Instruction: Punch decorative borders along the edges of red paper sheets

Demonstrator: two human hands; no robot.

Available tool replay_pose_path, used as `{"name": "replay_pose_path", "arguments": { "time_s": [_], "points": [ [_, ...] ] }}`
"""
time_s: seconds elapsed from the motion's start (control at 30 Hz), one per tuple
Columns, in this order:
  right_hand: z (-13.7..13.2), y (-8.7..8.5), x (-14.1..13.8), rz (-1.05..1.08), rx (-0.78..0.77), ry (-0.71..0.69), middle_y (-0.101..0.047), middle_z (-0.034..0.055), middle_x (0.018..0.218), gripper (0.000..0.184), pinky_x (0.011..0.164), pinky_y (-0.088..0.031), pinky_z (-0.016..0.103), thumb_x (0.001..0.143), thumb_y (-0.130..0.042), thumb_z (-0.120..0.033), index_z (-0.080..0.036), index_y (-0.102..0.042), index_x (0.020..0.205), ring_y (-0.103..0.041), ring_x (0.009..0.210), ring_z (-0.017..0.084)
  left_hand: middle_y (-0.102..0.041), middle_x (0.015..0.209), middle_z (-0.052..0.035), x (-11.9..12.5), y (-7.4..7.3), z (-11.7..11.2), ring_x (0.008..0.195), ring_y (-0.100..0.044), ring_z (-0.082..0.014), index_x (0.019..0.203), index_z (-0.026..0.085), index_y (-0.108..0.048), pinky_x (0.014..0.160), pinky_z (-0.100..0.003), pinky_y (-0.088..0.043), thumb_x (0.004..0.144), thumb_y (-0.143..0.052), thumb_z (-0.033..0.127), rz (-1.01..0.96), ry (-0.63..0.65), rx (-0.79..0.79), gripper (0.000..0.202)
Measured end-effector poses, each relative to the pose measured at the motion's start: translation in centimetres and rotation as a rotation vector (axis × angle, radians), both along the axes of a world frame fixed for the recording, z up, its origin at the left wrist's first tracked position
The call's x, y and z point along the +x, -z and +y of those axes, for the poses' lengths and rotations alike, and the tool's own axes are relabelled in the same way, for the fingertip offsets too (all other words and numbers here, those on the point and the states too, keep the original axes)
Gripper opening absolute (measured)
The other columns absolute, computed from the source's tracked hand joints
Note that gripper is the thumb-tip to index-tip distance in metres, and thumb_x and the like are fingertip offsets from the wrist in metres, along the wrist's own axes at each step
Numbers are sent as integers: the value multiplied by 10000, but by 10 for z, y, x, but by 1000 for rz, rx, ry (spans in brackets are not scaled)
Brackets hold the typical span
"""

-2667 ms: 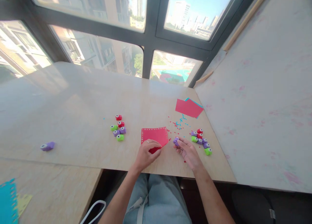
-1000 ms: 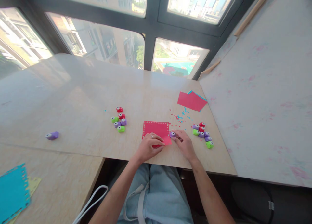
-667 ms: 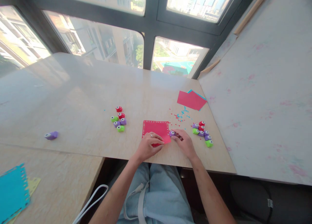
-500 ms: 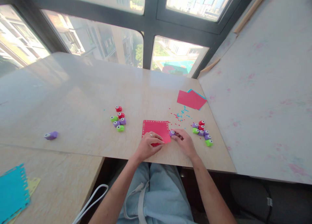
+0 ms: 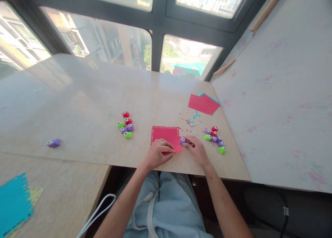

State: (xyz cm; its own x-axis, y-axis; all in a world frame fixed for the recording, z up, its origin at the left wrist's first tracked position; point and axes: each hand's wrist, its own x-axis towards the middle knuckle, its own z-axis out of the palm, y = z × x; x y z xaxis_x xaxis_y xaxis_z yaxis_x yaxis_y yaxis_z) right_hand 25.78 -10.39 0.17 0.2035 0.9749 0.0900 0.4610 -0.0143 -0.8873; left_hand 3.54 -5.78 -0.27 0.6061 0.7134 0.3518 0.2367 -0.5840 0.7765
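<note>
A red sheet of paper (image 5: 168,134) lies on the table before me, with small punched holes along its top, left and upper right edges. My left hand (image 5: 159,151) rests over its lower part, fingers closed on the paper near the bottom edge; a ring is on one finger. In my right hand (image 5: 195,149), thumb and fingers grip a purple craft punch (image 5: 183,140) at the sheet's right edge. My fingers hide part of the punch.
Several coloured punches (image 5: 127,135) sit to the left, more punches (image 5: 214,139) to the right, and one purple punch (image 5: 53,143) far left. Paper confetti (image 5: 192,120) lies beyond my right hand, near stacked red sheets (image 5: 203,104). Cut blue paper (image 5: 15,198) is at lower left.
The view has shifted slightly, so the table appears a little higher. Both hands, the sheet and the purple punch keep nearly the same places relative to each other.
</note>
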Motion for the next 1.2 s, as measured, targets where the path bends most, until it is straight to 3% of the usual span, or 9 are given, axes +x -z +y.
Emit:
{"name": "replay_pose_path", "arguments": {
  "time_s": [0.63,0.8,1.03,1.2],
  "points": [
    [-4,9,8,-88,17,-105,-677,83,1153,279,847,-535,367,870,-643,-325,-264,-724,1130,-632,1030,229,-759,957,-34,1,-4,0,898,-646,-198,812,246,-773,830,-360,-439,820,-726,217,115,28,34,56],
    [-6,5,7,-112,27,-164,-663,87,1096,295,807,-534,347,893,-624,-331,-257,-720,1162,-625,1004,224,-757,949,-35,1,-6,0,906,-642,-200,789,232,-760,837,-359,-438,809,-730,203,127,24,40,47],
    [-5,3,5,-207,48,-186,-645,73,1092,316,943,-484,399,931,-581,-324,-284,-696,1222,-597,1048,224,-757,949,-25,1,-6,0,909,-641,-196,786,229,-750,830,-352,-438,797,-743,185,133,25,33,45],
    [-5,4,3,-251,54,-179,-639,66,1055,328,922,-493,398,934,-584,-338,-298,-683,1245,-596,1016,224,-757,956,-30,1,-6,0,910,-642,-199,788,233,-750,832,-360,-439,807,-729,190,133,15,26,50]
  ]
}}
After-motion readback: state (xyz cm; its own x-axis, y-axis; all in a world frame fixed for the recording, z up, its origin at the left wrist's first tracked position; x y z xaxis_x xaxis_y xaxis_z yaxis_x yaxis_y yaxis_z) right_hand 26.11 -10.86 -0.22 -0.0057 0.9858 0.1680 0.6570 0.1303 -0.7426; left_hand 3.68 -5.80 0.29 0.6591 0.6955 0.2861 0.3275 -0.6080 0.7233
